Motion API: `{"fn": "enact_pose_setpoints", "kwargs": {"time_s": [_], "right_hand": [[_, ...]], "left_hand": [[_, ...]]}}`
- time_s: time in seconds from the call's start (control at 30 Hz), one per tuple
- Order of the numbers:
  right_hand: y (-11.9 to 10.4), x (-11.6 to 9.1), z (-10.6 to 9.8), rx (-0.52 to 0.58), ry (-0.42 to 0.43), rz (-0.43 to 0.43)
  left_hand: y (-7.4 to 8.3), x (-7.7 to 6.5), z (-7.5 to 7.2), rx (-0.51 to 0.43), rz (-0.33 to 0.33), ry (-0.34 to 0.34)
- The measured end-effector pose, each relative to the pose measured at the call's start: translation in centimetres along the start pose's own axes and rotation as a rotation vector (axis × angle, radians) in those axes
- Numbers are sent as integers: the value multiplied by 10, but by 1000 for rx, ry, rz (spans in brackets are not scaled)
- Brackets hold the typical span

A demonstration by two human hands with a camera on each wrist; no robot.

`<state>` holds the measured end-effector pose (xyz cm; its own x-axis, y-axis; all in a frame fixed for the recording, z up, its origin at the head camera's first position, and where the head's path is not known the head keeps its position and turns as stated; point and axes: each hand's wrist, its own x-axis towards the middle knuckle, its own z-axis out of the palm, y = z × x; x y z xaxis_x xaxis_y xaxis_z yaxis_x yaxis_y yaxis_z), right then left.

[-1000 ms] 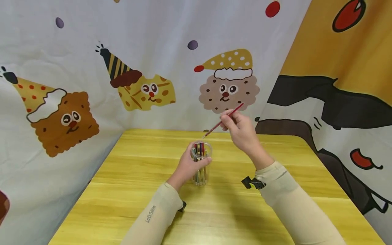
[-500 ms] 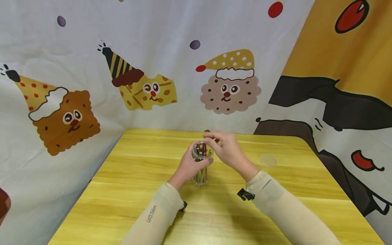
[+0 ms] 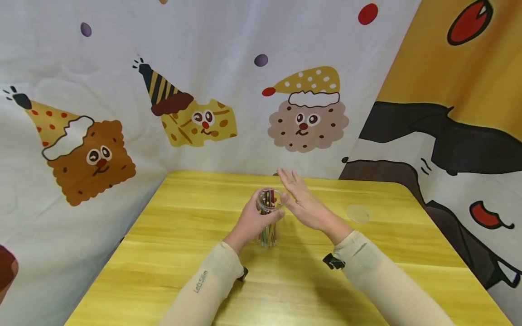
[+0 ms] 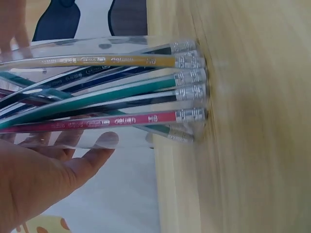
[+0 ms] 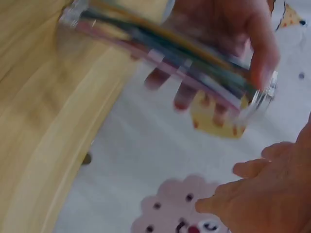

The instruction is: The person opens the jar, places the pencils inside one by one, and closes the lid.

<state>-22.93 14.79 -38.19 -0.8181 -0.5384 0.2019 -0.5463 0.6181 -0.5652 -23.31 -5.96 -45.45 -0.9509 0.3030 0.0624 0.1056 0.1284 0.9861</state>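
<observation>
A clear plastic jar [image 3: 270, 208] of pencils stands upright on the table, its top uncovered. My left hand [image 3: 254, 221] grips it near the rim, thumb and fingers around opposite sides. Through the wall in the left wrist view I see several pencils [image 4: 126, 92], green, yellow, dark and pink-red, with metal-banded ends at the base. To the right of the rim is my right hand [image 3: 303, 203], fingers straight and holding nothing. The right wrist view also shows this right hand [image 5: 267, 194] with fingers extended, apart from the blurred jar [image 5: 170, 58].
A clear round lid [image 3: 358, 213] lies flat on the yellow wood-grain table [image 3: 195, 226], right of the jar. Behind the table hangs a white cloth [image 3: 212, 50] printed with cartoon biscuits and cheese.
The red pencil that my right hand pinched above the jar has left its fingers. That hand came down beside the rim and straightened. The lid came into sight. My left hand stayed on the jar.
</observation>
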Motion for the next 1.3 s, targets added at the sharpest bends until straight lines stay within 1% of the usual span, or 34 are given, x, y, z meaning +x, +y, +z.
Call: {"fn": "enact_pose_setpoints", "kwargs": {"time_s": [0.1, 0.2, 0.33, 0.4, 0.47, 0.57, 0.67, 0.7, 0.73, 0.8, 0.87, 0.93, 1.0, 1.03, 1.07, 1.1, 1.13, 1.23, 1.27, 1.3], "right_hand": [[21, -4, -12, -3, 29, 72], [53, -13, -28, -38, 44, 163], [110, -37, -60, -21, 64, 304], [138, -52, -74, 0, 52, 371], [162, -67, -84, 23, 31, 428], [188, -88, -88, -14, -32, 526], [203, -99, -81, -106, -94, 577], [206, -100, -76, -136, -109, 577], [207, -99, -71, -158, -125, 572], [208, -91, -57, -227, -124, 535], [204, -79, -38, -294, -98, 490], [197, -63, -19, -357, -74, 441], [185, -47, -1, -380, -50, 399], [177, -39, 7, -354, -42, 380], [167, -31, 14, -293, -42, 378], [155, -24, 18, -223, -41, 372], [142, -18, 21, -129, -33, 371], [96, 1, 17, 178, 17, 326], [79, 7, 14, 254, 34, 294], [63, 12, 9, 293, 41, 240]], "left_hand": [[-1, -1, -2, 6, -22, 4], [-2, -4, -7, 58, -53, 18], [-2, -9, -15, 138, -73, 17], [-1, -12, -21, 154, -73, 16], [0, -16, -27, 157, -78, 21], [1, -20, -36, 158, -85, 26], [1, -22, -42, 154, -93, 31], [1, -22, -43, 152, -98, 32], [1, -22, -43, 151, -101, 35], [0, -22, -43, 148, -108, 43], [0, -23, -42, 144, -116, 49], [-1, -23, -40, 147, -122, 50], [-2, -22, -38, 148, -122, 47], [-2, -22, -37, 147, -123, 45], [-2, -21, -35, 146, -123, 43], [-3, -20, -33, 147, -124, 38], [-3, -19, -32, 143, -127, 33], [-3, -17, -27, 130, -132, 15], [-2, -15, -26, 130, -130, 11], [-2, -14, -25, 127, -124, 8]]}}
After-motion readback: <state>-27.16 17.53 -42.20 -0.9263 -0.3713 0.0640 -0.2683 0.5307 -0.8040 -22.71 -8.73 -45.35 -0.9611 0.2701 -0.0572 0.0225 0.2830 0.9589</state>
